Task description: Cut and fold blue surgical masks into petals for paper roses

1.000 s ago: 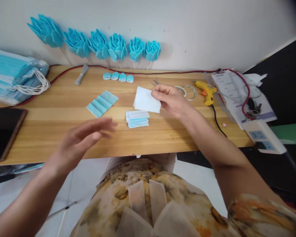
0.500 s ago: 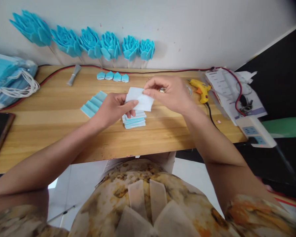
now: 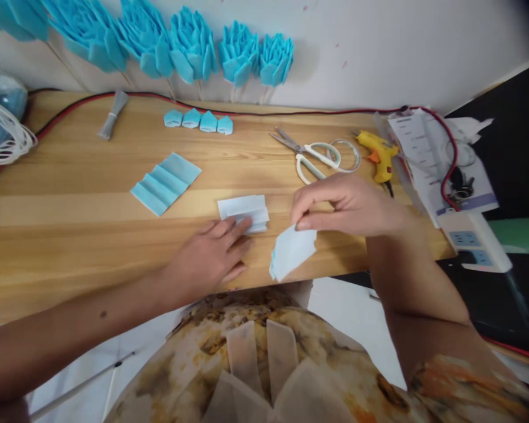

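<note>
My left hand [image 3: 214, 249] lies on the wooden table with its fingers stretched out, the fingertips resting on a white, creased piece of mask fabric [image 3: 256, 205]. My right hand [image 3: 341, 205] pinches the top corner of a stack of mask fabric pieces [image 3: 293, 251], white on the upper face with light blue edges at the left. The stack is close to the table's front edge, and I cannot tell whether it touches the wood. Farther left lies a pleated blue piece of mask fabric [image 3: 166, 182]. Behind it stand several small folded blue petals [image 3: 208, 121] in a row.
White-handled scissors [image 3: 311, 154], a roll of clear tape [image 3: 350, 155] and a yellow glue gun [image 3: 381, 154] lie behind my right hand. Several blue fabric flowers [image 3: 191, 44] on sticks lean along the wall. A bundle of ties [image 3: 113, 114] and a power strip [image 3: 474, 238] flank the table.
The white piece, earlier held up between both hands, now lies on the table under my left fingers. My right hand has moved nearer and holds the stack, shifted to the right. The view has tilted down.
</note>
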The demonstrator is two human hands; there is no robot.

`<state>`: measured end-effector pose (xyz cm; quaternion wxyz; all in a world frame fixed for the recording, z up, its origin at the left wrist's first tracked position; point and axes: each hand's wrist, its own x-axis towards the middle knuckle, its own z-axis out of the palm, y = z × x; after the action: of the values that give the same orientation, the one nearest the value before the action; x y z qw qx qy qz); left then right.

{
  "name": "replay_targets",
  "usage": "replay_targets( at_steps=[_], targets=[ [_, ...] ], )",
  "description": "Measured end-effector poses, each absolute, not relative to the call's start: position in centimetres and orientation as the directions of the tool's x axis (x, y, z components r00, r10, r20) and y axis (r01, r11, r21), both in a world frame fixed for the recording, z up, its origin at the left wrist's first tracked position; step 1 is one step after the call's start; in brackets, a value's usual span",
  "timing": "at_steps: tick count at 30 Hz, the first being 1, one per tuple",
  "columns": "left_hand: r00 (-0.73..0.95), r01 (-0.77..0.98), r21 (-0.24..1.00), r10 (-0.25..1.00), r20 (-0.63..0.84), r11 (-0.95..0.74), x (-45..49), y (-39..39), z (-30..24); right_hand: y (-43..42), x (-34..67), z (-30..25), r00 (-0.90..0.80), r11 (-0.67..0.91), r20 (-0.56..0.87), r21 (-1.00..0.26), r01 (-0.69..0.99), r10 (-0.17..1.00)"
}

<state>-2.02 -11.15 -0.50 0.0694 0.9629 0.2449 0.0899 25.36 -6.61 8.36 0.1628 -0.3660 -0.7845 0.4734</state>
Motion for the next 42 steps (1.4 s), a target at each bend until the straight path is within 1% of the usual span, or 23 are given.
replay_targets(
  at_steps=[1, 3, 7, 11, 14, 19, 24, 33, 38, 40, 42],
  targets=[
    [0.868, 0.459, 0.169, 0.481, 0.124, -0.872, -2.0, -11.2, -0.4, -6.5, 24.9, 8.1, -0.709, 0.257, -0.111, -0.883, 0.392, 0.697],
    [0.873, 0.455, 0.167, 0.475, 0.113, -0.875, -2.0, -11.3, -0.5, -6.1, 23.7, 7.3, -0.727, 0.206, -0.134, -0.911, 0.358, 0.673],
    [0.869, 0.441, 0.183, 0.469, 0.156, -0.879, -2.0, -11.4, -1.0, -4.9, 21.6, 5.1, -0.683, 0.170, -0.159, -0.906, 0.388, 0.713],
    [0.858, 0.439, 0.191, 0.473, 0.202, -0.878, -2.1, -11.6, -1.1, -4.3, 20.9, 2.8, -0.590, 0.247, -0.087, -0.852, 0.462, 0.803],
    [0.846, 0.459, 0.209, 0.497, 0.194, -0.863, -2.1, -11.8, -1.1, -4.5, 21.0, 1.8, -0.552, 0.320, -0.033, -0.785, 0.530, 0.833],
    [0.845, 0.465, 0.218, 0.503, 0.178, -0.858, -2.2, -11.8, -1.0, -4.9, 21.2, 1.7, -0.542, 0.365, -0.025, -0.713, 0.598, 0.840],
    [0.840, 0.473, 0.213, 0.511, 0.183, -0.855, -2.2, -12.0, -1.0, -4.7, 21.6, 1.4, -0.542, 0.406, 0.019, -0.685, 0.605, 0.840],
    [0.835, 0.479, 0.208, 0.515, 0.191, -0.853, -2.0, -12.1, -1.0, -4.5, 21.3, 0.8, -0.551, 0.439, 0.015, -0.624, 0.647, 0.834],
    [0.838, 0.473, 0.221, 0.513, 0.185, -0.853, -2.1, -12.1, -0.8, -4.6, 21.2, 0.6, -0.551, 0.461, 0.041, -0.601, 0.653, 0.834],
    [0.834, 0.460, 0.233, 0.507, 0.218, -0.857, -2.2, -12.1, -0.8, -4.6, 21.1, 0.6, -0.553, 0.468, 0.050, -0.599, 0.650, 0.832],
    [0.822, 0.426, 0.265, 0.493, 0.286, -0.865, -2.3, -12.0, -0.8, -4.7, 21.1, 0.5, -0.557, 0.475, 0.058, -0.600, 0.644, 0.829]
  ],
)
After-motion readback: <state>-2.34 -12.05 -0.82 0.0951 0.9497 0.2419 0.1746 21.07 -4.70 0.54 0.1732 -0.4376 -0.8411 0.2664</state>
